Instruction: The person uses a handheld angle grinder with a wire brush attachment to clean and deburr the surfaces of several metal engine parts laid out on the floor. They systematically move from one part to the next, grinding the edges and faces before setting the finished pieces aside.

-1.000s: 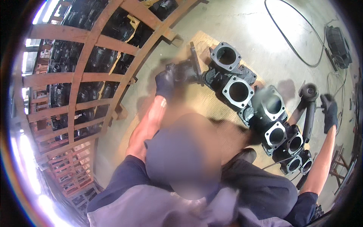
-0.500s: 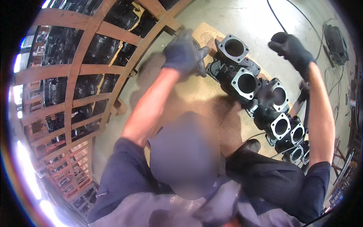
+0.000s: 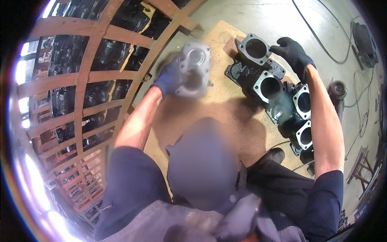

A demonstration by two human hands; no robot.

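My left hand, in a dark glove, is closed on the side of a grey metal casting with two round openings or recesses in its face. The casting is raised and slightly blurred. My right hand, also gloved, is at the rim of the farthest black cast-iron housing, fingers apart. Its fingertips meet or nearly meet the bright machined flange; I cannot tell whether they press on it. More black housings with round bores and square flanges run in a row toward the near right, partly hidden by my right forearm.
A cardboard sheet lies beneath the housings. Along the left stands a reddish-brown slatted crate holding black castings. At the right are a grey cylindrical tool, a dark boxy object and loose cables on the concrete floor.
My left hand has moved left and nearer with the grey casting, which now shows its broad face. My right hand has come left to the farthest housing, its fingers more spread.
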